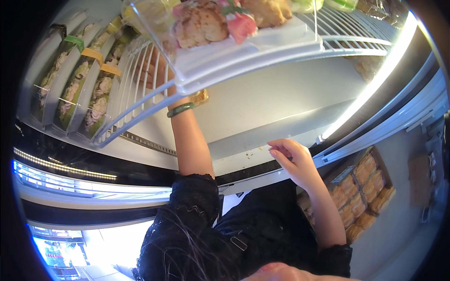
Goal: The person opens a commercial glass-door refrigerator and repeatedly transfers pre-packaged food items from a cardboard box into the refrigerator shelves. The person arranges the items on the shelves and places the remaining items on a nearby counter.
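My left hand (152,68) reaches under a white wire shelf (135,102) in a lit display case. It shows only blurred between the wires, so whether it grips anything is unclear. A green bangle (180,109) circles that wrist, and just past it a small packaged baked item (199,97) lies on the white lower deck (246,102). My right hand (293,159) hovers over the case's front edge, fingers loosely bent, thumb apart, nothing visible in it. On the wire shelf sits a clear plastic box (246,58) of pastries with pink and red pieces.
Several clear packs of cream-topped green cakes (70,95) stand at left. A bright tube light (372,84) runs along the right side. Crumbs (249,154) lie near the front edge. Below right, a cardboard box (385,168) holds several packed baked goods (351,196).
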Motion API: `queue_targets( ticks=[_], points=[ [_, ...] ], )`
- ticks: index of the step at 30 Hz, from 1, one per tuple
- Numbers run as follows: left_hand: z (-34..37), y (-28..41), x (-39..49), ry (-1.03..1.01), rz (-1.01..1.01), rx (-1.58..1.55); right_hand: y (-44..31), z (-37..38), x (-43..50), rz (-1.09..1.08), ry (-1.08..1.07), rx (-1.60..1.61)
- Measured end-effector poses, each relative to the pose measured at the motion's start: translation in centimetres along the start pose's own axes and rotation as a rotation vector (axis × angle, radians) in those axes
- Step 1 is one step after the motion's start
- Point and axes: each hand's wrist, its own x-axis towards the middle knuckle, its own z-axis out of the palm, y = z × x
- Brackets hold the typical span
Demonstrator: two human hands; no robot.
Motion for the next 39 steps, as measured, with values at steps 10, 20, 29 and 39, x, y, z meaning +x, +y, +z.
queue_targets(
  ticks=[10,20,29,39],
  points=[
    [-2.6,0.6,-1.2,0.122,-0.096,-0.114,-1.4,3.3,4.4,-0.064,-0.029,0.254],
    [-19.1,12.8,-12.6,0.037,-0.176,-1.498,2.0,-2.9,-2.7,-0.031,0.081,1.437],
    [-25.2,24.6,-20.8,-0.763,0.634,-2.333,3.0,-10.7,-30.9,0.530,0.783,0.674],
    [-25.8,26.1,-24.4,-1.192,0.747,-2.016,9.0,-8.8,-33.2,1.345,0.670,-0.611]
  ],
)
